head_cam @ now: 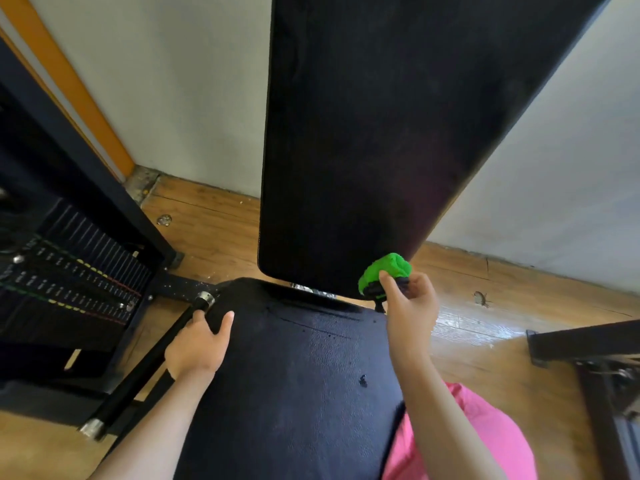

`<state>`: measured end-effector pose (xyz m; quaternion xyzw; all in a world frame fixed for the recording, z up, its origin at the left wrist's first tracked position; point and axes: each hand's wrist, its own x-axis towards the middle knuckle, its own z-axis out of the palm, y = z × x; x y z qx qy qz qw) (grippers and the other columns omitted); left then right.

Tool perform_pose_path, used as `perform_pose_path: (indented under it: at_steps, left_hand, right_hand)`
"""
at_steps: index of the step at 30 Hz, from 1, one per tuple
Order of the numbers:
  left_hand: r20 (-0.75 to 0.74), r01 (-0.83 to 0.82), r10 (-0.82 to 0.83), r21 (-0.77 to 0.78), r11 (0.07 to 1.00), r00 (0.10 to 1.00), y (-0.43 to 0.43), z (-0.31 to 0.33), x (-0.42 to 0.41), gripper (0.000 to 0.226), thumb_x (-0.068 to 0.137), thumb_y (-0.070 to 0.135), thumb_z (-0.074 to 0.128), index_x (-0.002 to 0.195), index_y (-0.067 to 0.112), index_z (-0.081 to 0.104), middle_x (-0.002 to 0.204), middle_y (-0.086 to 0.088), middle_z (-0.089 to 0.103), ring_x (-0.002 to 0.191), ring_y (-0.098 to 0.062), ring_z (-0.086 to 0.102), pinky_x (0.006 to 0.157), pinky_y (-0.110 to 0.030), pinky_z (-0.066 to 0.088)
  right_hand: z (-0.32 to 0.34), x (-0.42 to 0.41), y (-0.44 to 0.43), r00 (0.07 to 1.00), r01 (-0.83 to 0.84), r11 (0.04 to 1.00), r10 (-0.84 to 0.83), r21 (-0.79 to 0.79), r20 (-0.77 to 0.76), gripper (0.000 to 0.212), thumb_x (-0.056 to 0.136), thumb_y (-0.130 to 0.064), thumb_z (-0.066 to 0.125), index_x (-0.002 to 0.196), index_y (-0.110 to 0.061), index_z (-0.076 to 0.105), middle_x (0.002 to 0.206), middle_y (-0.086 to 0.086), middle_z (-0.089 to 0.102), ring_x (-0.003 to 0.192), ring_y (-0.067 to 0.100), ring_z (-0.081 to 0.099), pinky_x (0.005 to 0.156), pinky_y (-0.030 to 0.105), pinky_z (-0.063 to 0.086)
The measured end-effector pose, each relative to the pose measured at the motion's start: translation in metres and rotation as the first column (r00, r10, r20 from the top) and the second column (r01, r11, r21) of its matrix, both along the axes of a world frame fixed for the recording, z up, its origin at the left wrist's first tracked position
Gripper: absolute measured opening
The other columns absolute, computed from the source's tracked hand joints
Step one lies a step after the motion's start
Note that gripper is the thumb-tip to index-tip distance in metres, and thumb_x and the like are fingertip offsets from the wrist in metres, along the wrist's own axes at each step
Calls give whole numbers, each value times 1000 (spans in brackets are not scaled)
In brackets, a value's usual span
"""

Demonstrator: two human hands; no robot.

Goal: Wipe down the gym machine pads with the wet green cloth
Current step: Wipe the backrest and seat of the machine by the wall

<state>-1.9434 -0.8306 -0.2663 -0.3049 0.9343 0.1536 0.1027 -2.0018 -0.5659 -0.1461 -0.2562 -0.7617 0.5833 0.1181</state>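
A tall black back pad (381, 133) rises upright in front of me, and a black seat pad (298, 375) lies below it. My right hand (408, 306) grips a bunched bright green cloth (384, 273) against the lower right corner of the back pad. My left hand (199, 344) holds the left front corner of the seat pad, thumb on top and fingers curled over its edge.
A black bar handle (145, 365) with metal ends slants beside my left hand. A weight stack (69, 271) in a black frame stands at left. Another dark frame (588, 348) is at right. Wooden floor (485, 317) and grey wall surround the bench. Pink clothing (467, 438) shows at bottom right.
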Motion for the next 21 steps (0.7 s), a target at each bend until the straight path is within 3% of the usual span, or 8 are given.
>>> perform_pose_path:
  at_steps: [3,8,10,13,17,21]
  left_hand:
    - [-24,115,-115,-35,993,993,1,-3,7,55,95,47,45,126,3,53,117,-15,64,104,-30,62,84,-42,48]
    - [37,232,-230,-75,970,973,22,10,16,61,96,39,48,142,0,39,145,-21,42,134,-33,40,110,-44,34]
    - [-8,339,-340,-59,939,941,34,23,14,57,96,38,49,142,4,41,149,-16,39,139,-29,36,114,-42,29]
    - [-150,466,-470,-64,883,870,59,46,7,51,95,35,51,136,5,50,141,-11,50,134,-24,45,111,-41,34]
    - [-243,506,-541,-194,840,805,96,91,-3,59,93,45,32,128,5,59,125,-8,64,121,-21,57,106,-43,41]
    - [-280,553,-614,-271,788,738,132,124,-2,61,93,46,31,132,6,56,132,-7,60,126,-21,54,108,-43,37]
  right_hand:
    - [22,10,15,994,-106,994,106,29,-21,11,83,-18,73,81,-21,63,79,3,69,78,27,67,72,48,54]
    - [41,21,23,989,-145,989,146,27,-18,14,83,-14,70,82,-25,62,76,-5,67,78,26,66,73,51,56]
    - [44,22,25,986,-163,987,163,5,-29,14,85,-11,68,84,-23,61,75,-6,65,78,27,65,72,48,57]
    - [49,24,30,980,-191,982,191,4,-50,14,86,-9,66,87,-21,60,75,-8,64,74,20,64,66,35,55]
    - [54,29,44,973,-222,975,224,28,-62,14,87,-7,66,88,-20,60,75,-6,62,66,6,57,58,17,47]
    - [52,39,66,974,-227,973,228,46,-15,14,85,-11,67,82,-21,58,71,-6,62,68,16,60,58,22,46]
